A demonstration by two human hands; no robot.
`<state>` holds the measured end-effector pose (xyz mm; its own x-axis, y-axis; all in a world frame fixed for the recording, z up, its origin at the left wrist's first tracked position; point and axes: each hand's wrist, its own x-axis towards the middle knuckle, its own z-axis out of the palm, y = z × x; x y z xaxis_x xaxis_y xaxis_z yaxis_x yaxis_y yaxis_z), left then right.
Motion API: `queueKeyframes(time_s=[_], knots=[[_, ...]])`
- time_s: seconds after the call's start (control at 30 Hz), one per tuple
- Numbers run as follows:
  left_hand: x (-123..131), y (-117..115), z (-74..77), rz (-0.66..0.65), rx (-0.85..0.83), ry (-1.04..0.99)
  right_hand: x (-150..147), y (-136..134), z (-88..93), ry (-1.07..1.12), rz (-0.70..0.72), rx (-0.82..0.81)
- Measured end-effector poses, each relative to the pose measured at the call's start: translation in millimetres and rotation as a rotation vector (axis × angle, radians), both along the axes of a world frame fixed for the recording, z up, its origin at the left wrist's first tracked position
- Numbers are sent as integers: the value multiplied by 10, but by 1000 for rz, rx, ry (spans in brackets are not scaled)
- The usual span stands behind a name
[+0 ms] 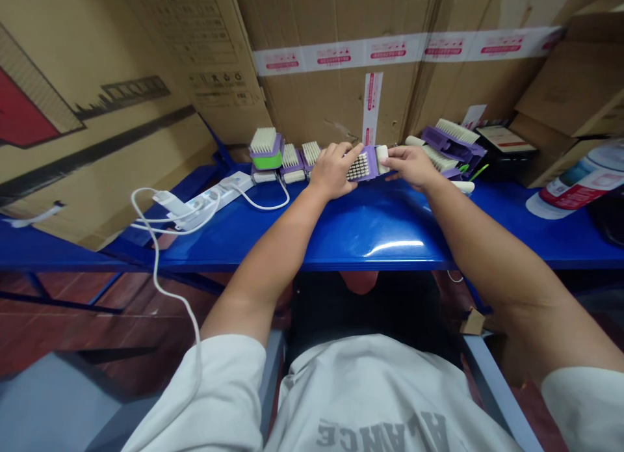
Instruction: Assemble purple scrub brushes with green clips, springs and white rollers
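Observation:
A purple block [371,164] with a grid of pale bristle tufts or pegs on its face lies near the back of the blue table. My left hand [333,170] is closed around its left side, thumb at the lower edge, hiding part of it. Against its right end sits a small white rounded piece [382,155], pinched between the thumb and fingers of my right hand [410,166]. Left of my left hand stand several purple brushes with cream bristles [290,156], one of them on a green layer [268,161]. More purple brushes [451,146] lie tilted in a pile beyond my right hand.
A white power strip [212,201] with plugged-in cables lies at the left on the blue table [370,234]. Large cardboard boxes [336,94] wall off the back. At the right are a black box [504,149] and a labelled bottle [580,182].

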<state>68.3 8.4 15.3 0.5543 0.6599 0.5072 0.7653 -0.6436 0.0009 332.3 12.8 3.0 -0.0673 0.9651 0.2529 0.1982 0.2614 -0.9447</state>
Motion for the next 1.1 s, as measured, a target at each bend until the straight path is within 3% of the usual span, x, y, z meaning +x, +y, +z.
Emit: queueKeyframes(time_s=[0.2, 0.33, 0.77, 1.1], knots=[[64, -91, 9, 38, 7, -3, -138, -19, -50, -103, 17, 54], [160, -161, -5, 56, -16, -9, -225, -37, -87, -33, -72, 34], [259, -247, -5, 38, -22, 11, -309, -101, -49, 168, -26, -116], [237, -240, -13, 12, -13, 28, -337, -153, -19, 178, 18, -154]])
